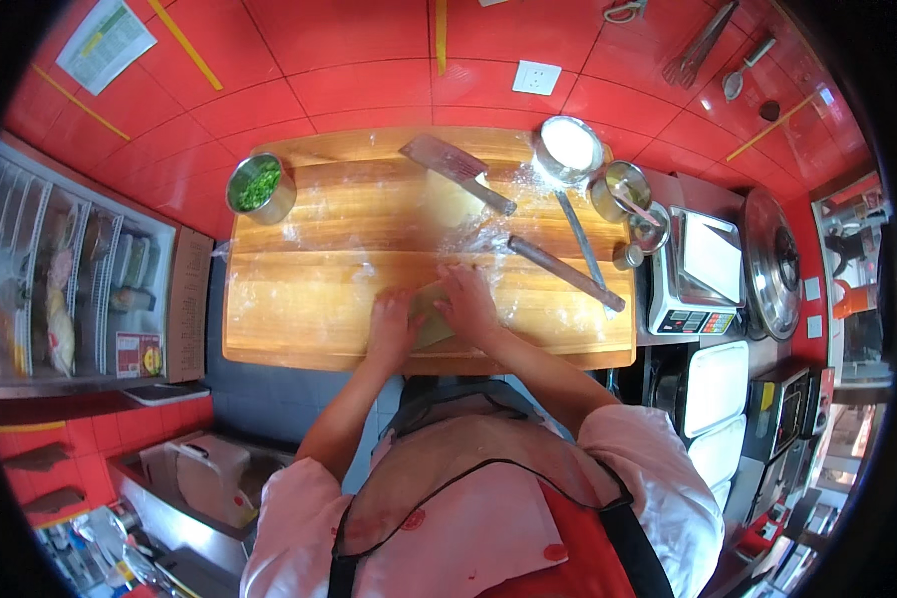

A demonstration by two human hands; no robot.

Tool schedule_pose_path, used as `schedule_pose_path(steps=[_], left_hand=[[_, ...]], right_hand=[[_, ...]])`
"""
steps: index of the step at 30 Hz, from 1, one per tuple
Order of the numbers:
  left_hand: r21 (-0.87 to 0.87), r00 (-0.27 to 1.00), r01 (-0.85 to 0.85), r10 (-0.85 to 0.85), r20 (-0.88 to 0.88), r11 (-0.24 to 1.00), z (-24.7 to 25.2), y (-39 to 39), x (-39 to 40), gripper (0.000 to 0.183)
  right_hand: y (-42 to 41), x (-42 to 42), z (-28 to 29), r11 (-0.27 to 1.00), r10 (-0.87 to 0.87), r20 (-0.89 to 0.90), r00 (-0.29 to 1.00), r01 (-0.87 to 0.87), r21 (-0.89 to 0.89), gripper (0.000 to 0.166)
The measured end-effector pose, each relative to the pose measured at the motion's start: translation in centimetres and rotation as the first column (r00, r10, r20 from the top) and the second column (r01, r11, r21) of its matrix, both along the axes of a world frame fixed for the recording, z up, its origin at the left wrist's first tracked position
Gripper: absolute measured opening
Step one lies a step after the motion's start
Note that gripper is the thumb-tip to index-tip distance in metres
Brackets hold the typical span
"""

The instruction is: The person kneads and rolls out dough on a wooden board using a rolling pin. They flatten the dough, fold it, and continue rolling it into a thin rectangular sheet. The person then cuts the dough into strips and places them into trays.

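A pale flat piece of dough (435, 327) lies near the front edge of the wooden board (299, 284), between my two hands. My left hand (395, 321) is on its left side, fingers curled at the edge. Over its right and far part rests my right hand (467, 303), with the thumb toward the middle. My fingers hide part of the dough. Farther back, a cleaver (448, 164) lies across another pale piece of dough (452, 200). To the right, a wooden rolling pin (566, 273) lies slanted, crossing a long flat metal strip (579, 235).
A steel container of chopped green herbs (260, 187) stands at the back left. At the back right are a bowl of white flour (570, 146) and a steel pot (620, 190). A digital scale (694, 299) sits beyond the board's right edge. Flour dusts the board.
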State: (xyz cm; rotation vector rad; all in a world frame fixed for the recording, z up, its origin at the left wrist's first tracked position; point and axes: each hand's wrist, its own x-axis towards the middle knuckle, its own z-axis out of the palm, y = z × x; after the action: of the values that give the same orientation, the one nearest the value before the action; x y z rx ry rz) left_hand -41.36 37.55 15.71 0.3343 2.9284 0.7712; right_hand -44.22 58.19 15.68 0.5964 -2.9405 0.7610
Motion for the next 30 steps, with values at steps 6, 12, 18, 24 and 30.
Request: schedule_pose_path(steps=[6, 12, 18, 24, 30], left_hand=[[0.210, 0.968, 0.005, -0.057, 0.246, 0.978, -1.5, -0.2, -1.1, 0.061], [0.419, 0.915, -0.212, 0.028, 0.404, 0.883, -4.4, 5.6, 0.3, 0.058], [0.647, 0.834, -0.548, 0.280, 0.476, 0.530, -1.9, 13.9, 1.5, 0.060], [0.583, 0.880, -0.397, 0.113, 0.462, 0.708, -0.2, 12.4, 2.8, 0.066], [0.300, 0.922, 0.077, 0.047, -0.384, 0.951, 5.8, 6.9, -2.5, 0.059]], right_hand=[[2.8, 2.8, 2.1, 0.927, -0.152, 0.270, 0.951, 0.232, -0.295, 0.060], [7.1, 1.3, 0.7, 0.864, -0.228, -0.045, 0.973, 0.181, -0.470, 0.055], [15.8, -1.1, 3.9, 0.851, -0.477, -0.305, 0.824, 0.520, 0.077, 0.070], [22.4, 5.5, 2.3, 0.780, -0.606, 0.125, 0.785, 0.558, 0.283, 0.052], [16.3, 7.1, 6.1, 0.965, -0.260, -0.029, 0.965, 0.259, -0.034, 0.046]])
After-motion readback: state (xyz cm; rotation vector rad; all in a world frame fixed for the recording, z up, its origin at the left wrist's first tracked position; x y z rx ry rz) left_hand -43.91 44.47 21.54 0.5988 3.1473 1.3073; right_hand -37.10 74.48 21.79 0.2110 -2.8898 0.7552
